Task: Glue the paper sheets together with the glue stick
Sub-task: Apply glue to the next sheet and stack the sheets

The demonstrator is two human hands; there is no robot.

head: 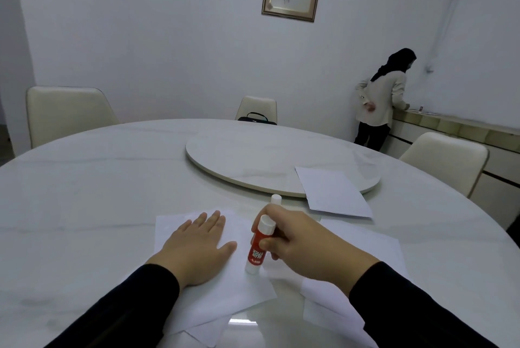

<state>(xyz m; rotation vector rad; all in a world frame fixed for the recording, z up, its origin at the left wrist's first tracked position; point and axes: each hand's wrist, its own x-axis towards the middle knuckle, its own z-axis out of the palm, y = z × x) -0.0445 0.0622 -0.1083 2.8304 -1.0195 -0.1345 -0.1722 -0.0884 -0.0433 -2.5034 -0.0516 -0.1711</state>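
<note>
The left hand (197, 246), fingers flat and together, is pinning the paper sheet (225, 285). The right hand (295, 238) is pinching the glue stick (257, 249), tip down on the sheet. Gluing step underway; next likely calls for steady strokes.

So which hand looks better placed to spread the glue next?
Probably the right hand: it already grips the glue stick, tip down on the paper sheet. The left hand lies flat, pinning it.

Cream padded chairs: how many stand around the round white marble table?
3: one far left, one at the far side holding a dark bag, one at right. Others may be out of view.
</note>
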